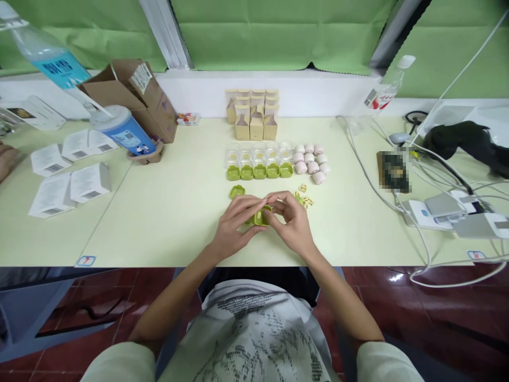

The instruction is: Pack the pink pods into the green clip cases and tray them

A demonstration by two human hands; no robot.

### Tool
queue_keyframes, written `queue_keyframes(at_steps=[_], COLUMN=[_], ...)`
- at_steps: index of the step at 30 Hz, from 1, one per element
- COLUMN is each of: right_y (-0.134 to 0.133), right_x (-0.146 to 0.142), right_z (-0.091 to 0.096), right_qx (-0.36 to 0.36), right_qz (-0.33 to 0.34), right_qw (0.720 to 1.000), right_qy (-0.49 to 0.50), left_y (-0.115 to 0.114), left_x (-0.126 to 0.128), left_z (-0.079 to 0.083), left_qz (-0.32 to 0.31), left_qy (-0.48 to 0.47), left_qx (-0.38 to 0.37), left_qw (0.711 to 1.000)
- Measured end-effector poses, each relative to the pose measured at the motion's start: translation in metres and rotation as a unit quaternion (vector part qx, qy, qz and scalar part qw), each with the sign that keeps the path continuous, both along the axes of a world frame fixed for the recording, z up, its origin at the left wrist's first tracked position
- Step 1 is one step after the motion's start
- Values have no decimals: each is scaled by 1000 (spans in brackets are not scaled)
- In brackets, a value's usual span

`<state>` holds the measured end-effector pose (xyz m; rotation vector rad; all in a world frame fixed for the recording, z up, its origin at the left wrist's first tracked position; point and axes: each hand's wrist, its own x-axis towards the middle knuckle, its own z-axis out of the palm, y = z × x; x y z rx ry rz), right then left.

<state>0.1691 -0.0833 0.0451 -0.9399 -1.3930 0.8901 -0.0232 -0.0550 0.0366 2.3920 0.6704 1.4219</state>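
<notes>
Green, the small cup [259, 219] sat grasped between both hands in the head view, close to the near edge of the tabletop [170, 212]. The left hand [233, 227] arched over its far side with the thumb along its near side; the right hand [293, 225] pinched its right side. Whether it touched the tabletop could not be told. Uneven pressure from the thumbs could have twisted it loose. Yellow bits [308, 202] lay just beyond the right hand, so a stray knuckle might have scattered them. A loose cup [237, 191], just beyond the left hand, risked being nudged toward the row of cups [260, 171]. Farther right, bumped pink rolls [313, 167] might have rolled away.
</notes>
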Motion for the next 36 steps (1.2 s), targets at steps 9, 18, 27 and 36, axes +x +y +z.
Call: queue_keyframes(at_steps=[9,18,27,36], right_y=[-3,-3,9,22], right_x=[3,1,119,86], right_z=[4,11,19,-3], right_qx=[12,-55,-45,49], right_qz=[-67,-47,-211,-91], right_qw=[992,994,895,842], right_qy=[-107,-82,-391,-530], left_y=[-2,-5,-7,-15], left_x=[3,4,8,23], left_z=[-5,-13,-15,-29], left_qz=[52,99,34,57], left_qy=[23,84,138,222], left_qx=[133,163,-22,42], left_qw=[990,978,990,972])
